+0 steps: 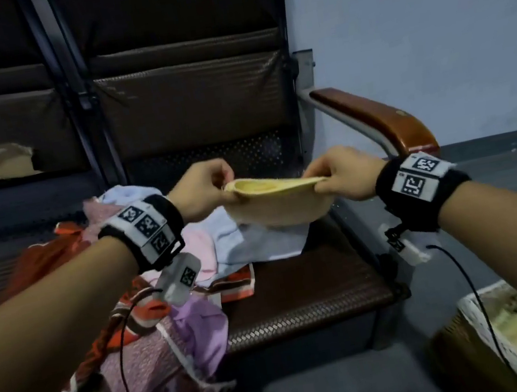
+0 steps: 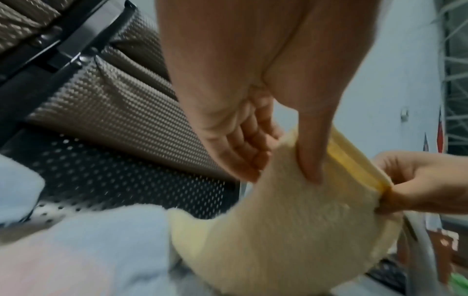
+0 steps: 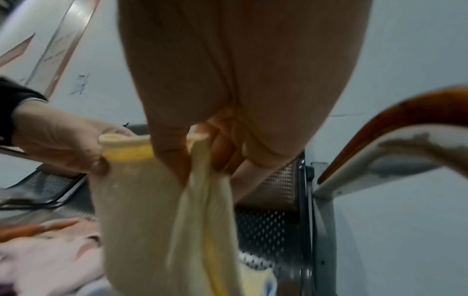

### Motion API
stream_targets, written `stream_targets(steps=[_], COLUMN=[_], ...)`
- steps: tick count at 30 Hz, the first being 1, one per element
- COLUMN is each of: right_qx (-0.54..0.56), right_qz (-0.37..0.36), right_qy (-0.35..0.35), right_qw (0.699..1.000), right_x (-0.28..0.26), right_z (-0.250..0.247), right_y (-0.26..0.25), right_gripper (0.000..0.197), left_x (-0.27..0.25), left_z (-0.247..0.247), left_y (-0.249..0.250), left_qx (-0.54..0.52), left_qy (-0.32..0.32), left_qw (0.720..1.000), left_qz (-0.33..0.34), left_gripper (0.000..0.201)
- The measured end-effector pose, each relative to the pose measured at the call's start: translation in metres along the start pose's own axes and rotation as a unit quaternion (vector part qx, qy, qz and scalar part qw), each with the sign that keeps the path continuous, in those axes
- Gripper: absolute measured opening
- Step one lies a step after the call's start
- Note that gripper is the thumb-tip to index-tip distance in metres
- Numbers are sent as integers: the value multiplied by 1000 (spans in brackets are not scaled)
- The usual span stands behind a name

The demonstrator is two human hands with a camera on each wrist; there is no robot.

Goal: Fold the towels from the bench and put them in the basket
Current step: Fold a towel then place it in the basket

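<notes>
A pale yellow towel (image 1: 277, 204) hangs doubled over in the air above the bench seat (image 1: 306, 293). My left hand (image 1: 204, 191) pinches its left top corner and my right hand (image 1: 343, 175) pinches the right top corner. In the left wrist view my left hand (image 2: 276, 158) has thumb and fingers closed on the yellow towel (image 2: 291, 230), with the right hand (image 2: 418, 184) at the far end of its edge. In the right wrist view my right hand (image 3: 202, 156) grips the towel (image 3: 152, 220). A woven basket (image 1: 498, 347) stands at the lower right with a yellowish towel inside.
A heap of towels (image 1: 162, 279) in pink, light blue, lilac and red-patterned cloth covers the left part of the bench and hangs over its front. A brown wooden armrest (image 1: 380, 119) rises at the right of the seat, with a pale wall (image 1: 428, 33) behind.
</notes>
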State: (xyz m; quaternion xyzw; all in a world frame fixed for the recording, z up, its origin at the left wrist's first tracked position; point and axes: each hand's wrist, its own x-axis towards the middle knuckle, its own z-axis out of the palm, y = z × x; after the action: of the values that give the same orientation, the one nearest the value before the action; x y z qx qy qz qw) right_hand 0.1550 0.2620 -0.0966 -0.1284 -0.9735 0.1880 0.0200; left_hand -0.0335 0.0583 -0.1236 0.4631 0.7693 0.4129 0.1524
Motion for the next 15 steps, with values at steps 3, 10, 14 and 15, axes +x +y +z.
stream_targets(steps=[3,10,14,15], right_qx=[-18,153,129,130], right_qz=[17,165,171,160], right_qy=[-158,-242,-149,-111], right_qw=[987,944,965,972], right_x=[-15,-17,4,10], right_z=[36,69,69,69], right_y=[1,5,12,15], right_gripper=[17,12,20,16], left_x=[-32,-50,-24,-16], left_z=[23,41,47,49], left_y=[-16,-26,-38,-42], left_qx=[99,-33,-82,-92], left_qy=[-210,-355,-202,-161], left_qw=[971,902,937,948], left_qz=[-57,-242,-274,-259], left_gripper=[16,11,26,26])
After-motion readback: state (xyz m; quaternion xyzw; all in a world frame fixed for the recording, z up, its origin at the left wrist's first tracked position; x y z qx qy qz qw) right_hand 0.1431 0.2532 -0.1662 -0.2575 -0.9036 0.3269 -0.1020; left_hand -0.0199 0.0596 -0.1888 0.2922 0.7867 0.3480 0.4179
